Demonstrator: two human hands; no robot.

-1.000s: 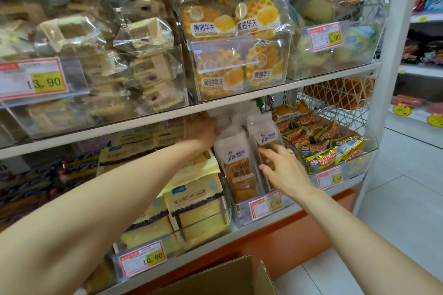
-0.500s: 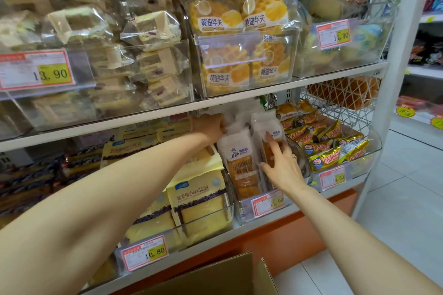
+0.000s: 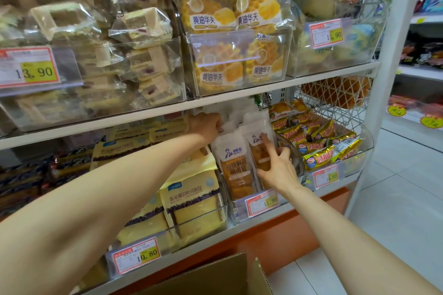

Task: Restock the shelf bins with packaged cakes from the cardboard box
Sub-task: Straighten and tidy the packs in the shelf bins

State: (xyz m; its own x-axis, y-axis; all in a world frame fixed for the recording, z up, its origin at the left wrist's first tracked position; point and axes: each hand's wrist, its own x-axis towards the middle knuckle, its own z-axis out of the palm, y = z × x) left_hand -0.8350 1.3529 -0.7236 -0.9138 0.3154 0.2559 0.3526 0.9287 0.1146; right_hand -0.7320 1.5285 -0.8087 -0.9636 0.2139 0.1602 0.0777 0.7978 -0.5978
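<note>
White-topped cake packs [image 3: 236, 165] stand upright in a clear bin [image 3: 242, 211] on the lower shelf. My left hand [image 3: 207, 126] reaches deep over the bin and grips the top of a white pack at the back row. My right hand [image 3: 278, 163] lies against the front right pack with fingers spread and straight, index finger up on its label. The cardboard box [image 3: 215, 278] shows at the bottom edge, its flaps open; its contents are hidden.
Yellow bread loaves [image 3: 191, 201] fill the bin to the left, gold snack packs [image 3: 321, 141] the bin to the right. Waffle packs [image 3: 235, 38] and sandwich cakes [image 3: 134, 55] sit on the upper shelf [image 3: 167, 115]. A white upright post [image 3: 383, 93] bounds the shelf; tiled floor lies right.
My right hand has slid up the front right pack and spread its fingers. My left hand has stayed at the back packs. The view has shifted slightly.
</note>
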